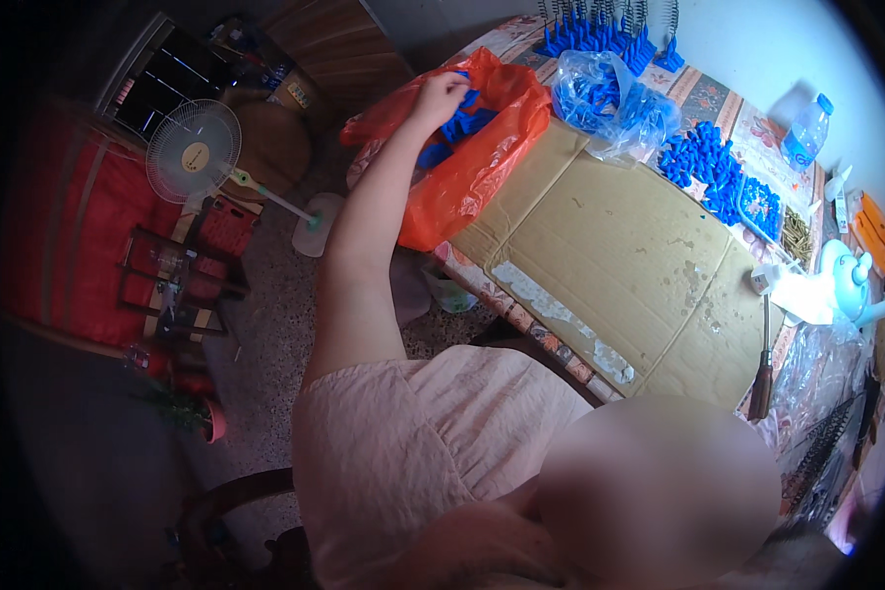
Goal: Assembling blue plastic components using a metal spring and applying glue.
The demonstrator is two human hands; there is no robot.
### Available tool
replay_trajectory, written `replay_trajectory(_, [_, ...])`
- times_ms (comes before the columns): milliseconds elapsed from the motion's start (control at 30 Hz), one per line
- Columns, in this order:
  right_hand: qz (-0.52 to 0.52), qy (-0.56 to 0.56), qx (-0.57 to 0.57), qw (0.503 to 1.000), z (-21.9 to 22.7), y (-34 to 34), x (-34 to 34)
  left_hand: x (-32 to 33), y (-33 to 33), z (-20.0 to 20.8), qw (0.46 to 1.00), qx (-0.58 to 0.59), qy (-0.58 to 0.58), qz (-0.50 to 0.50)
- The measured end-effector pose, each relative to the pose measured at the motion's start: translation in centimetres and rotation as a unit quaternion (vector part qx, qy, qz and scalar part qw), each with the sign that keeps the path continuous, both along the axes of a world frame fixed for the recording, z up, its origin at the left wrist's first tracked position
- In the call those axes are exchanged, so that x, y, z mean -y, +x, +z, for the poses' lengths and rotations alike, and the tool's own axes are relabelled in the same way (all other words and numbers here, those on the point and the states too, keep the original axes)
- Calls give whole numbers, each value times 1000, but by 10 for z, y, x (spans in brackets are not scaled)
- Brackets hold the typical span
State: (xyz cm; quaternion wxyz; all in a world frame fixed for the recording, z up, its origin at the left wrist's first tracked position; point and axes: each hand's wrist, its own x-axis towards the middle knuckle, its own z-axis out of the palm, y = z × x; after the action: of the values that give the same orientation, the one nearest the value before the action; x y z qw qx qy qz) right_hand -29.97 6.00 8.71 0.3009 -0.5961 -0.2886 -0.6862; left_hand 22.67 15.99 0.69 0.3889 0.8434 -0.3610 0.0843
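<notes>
My left arm reaches over to an orange plastic bag [462,187] on the far left of the table. At the bag's mouth, my left hand [442,95] has its fingers curled together, with blue plastic showing right at the fingertips. It looks closed on a blue plastic piece [470,97], though the grip is small and partly hidden. More blue plastic parts [467,126] lie inside the bag, below the hand. My right hand is out of view.
Flattened cardboard [610,246] covers the table's middle, with a screwdriver [762,379] at its right edge. Beyond are a clear bag of blue parts [610,103], blue pieces with upright springs [600,39], loose blue parts [708,172], brass-coloured pieces [796,238] and a bottle [807,135]. A fan [195,152] stands left.
</notes>
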Motion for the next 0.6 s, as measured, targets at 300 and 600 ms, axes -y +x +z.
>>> replay_trajectory(300, [-18,-7,-15,1000,-3,-10,-3,24,-8,17,931,12,364,4])
replay_trajectory(600, [-32,-11,-22,999,-2,-13,-11,7,-5,20,940,-107,316,-64])
